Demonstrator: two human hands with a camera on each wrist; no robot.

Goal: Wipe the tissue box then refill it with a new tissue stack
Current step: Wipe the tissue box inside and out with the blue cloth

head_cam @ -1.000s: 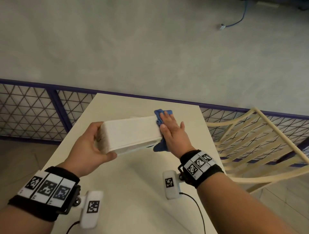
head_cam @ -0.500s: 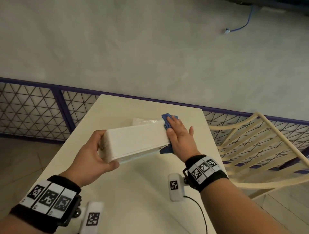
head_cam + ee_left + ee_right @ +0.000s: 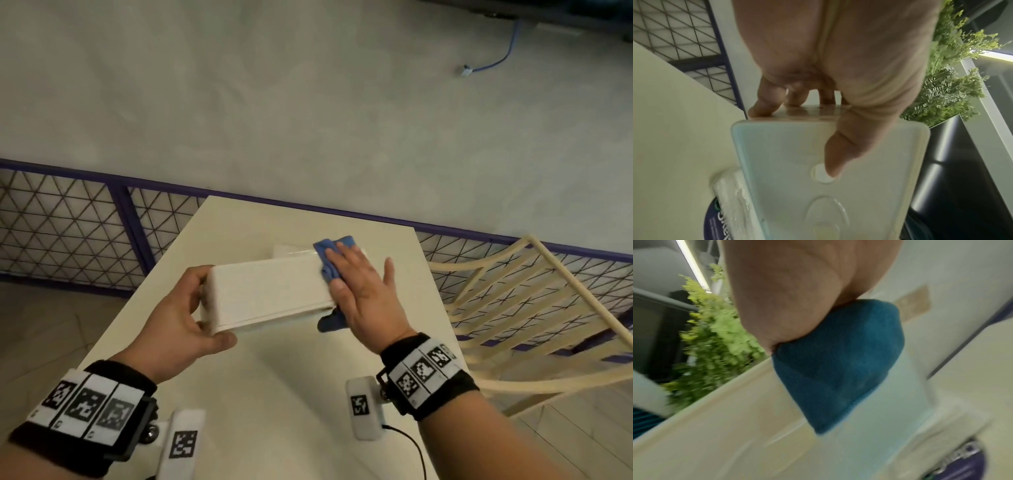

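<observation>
Left hand (image 3: 171, 318) grips tissue box (image 3: 270, 291); right hand (image 3: 363, 294) presses cloth (image 3: 329, 251) flat.

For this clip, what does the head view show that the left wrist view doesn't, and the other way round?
Only the head view shows the right hand pressing the blue cloth flat against the far end of the tissue box, plus the cream chair beside the table.

Only the left wrist view shows the box's smooth face with a round disc and an oval outline, the thumb lying on it, and green foliage behind.

Both show the left hand gripping the box's near end, and the wrapped tissue pack on the table behind the box.
</observation>
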